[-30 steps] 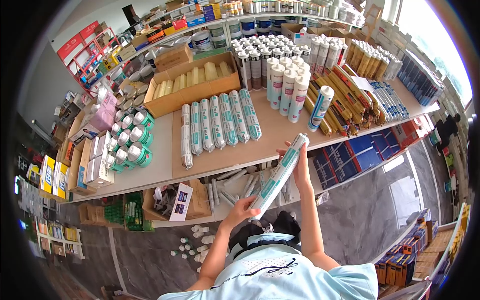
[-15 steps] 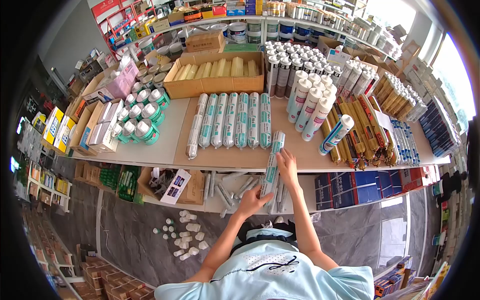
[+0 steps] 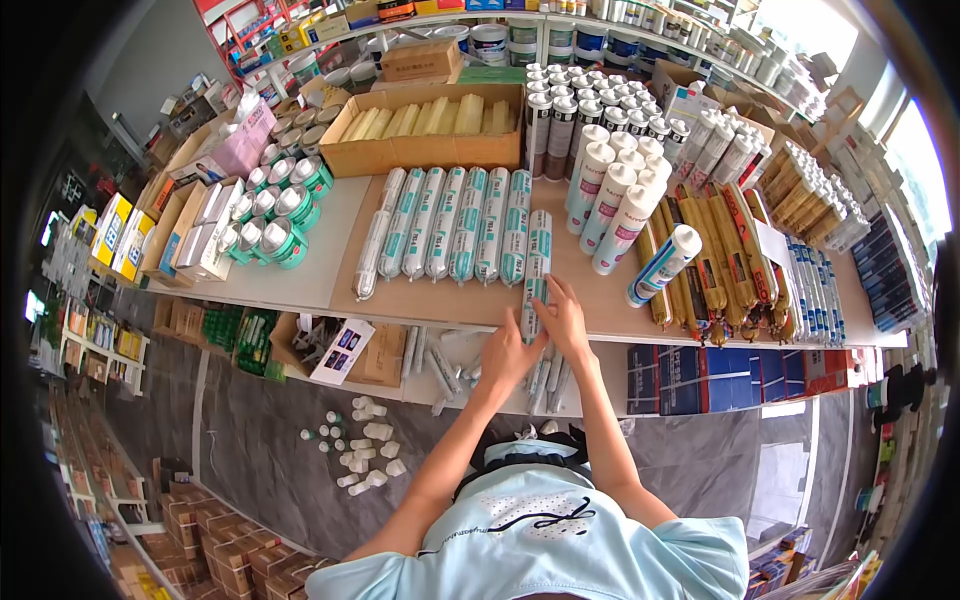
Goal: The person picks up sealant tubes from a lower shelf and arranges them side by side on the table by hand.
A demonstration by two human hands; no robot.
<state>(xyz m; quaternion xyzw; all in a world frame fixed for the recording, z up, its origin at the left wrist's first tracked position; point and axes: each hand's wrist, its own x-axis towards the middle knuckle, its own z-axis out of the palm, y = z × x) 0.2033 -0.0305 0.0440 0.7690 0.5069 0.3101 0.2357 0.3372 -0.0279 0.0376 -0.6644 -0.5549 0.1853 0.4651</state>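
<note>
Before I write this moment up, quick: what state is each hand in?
Left hand: closed on the near end of the nearest white-and-teal tube.
Right hand: touching that tube's side; whether it grips cannot be told.

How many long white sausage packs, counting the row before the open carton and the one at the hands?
8. Seven packs lie side by side in the row; the eighth pack is to its right, at the left hand and right hand. None appears hidden.

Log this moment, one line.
left hand: on printed tube | right hand: same tube | tube row: lying on table
</note>
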